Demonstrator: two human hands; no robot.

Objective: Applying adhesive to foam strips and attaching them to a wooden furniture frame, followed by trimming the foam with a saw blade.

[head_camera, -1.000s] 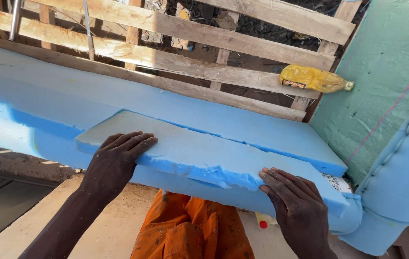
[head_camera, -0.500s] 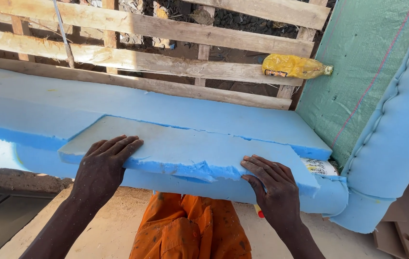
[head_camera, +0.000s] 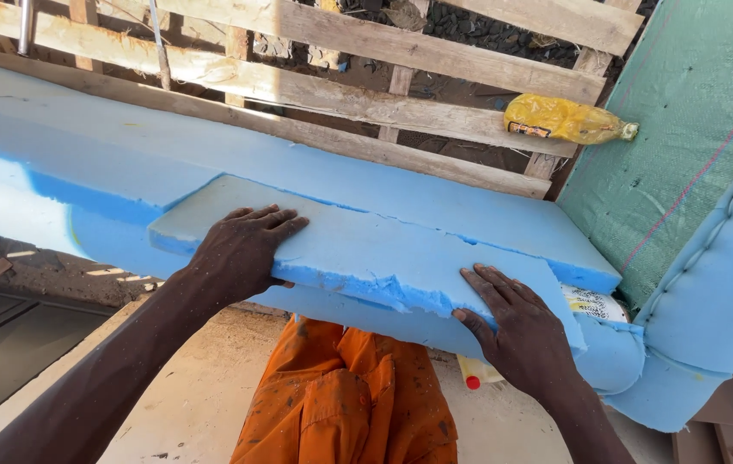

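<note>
Foam slab (head_camera: 366, 249): blue, soft, light, prob. tears at ragged edge; laid atop larger foam (head_camera: 82, 146); pressed flat by L hand (head_camera: 242, 249) & R hand (head_camera: 521, 331), fingers spread, nothing gripped; best held at long edges.

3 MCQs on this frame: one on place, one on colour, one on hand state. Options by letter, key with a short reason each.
1. Where does the yellow bottle lie?
A. on the wooden slats at upper right
B. on the floor
C. in the left hand

2. What colour is the foam slab under the hands?
A. green
B. blue
C. white

3. How are the hands placed on the slab?
A. both clenched in fists
B. both flat, palms down
C. both lifted clear

Key:
1 A: the yellow bottle rests on the wooden slats.
2 B: the foam slab is blue.
3 B: the left hand and right hand lie open on it.
</note>
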